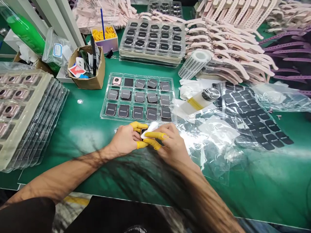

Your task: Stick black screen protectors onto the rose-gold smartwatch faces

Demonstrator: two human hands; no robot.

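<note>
My left hand [127,138], with yellow finger cots on its fingertips, grips a small dark-faced watch case [143,132] by its edges. Most of the case is hidden by fingers. In my right hand [168,142], also in yellow finger cots, a folded white wipe [152,128] is pressed against the watch face. Just beyond both hands lies a clear plastic tray [103,111] with square pockets. Dark square watch pieces [137,112] fill most pockets, and one pink-framed watch case [117,81] sits face-down in the far left pocket.
Stacked trays of pink watch cases [23,113] stand at left, more stacked trays [152,35] behind. A cardboard box [89,77], a box of yellow finger cots [104,35], a pump bottle [199,100], black sticker sheets [255,113], a label roll [194,64] and pink straps [233,42] surround the work area.
</note>
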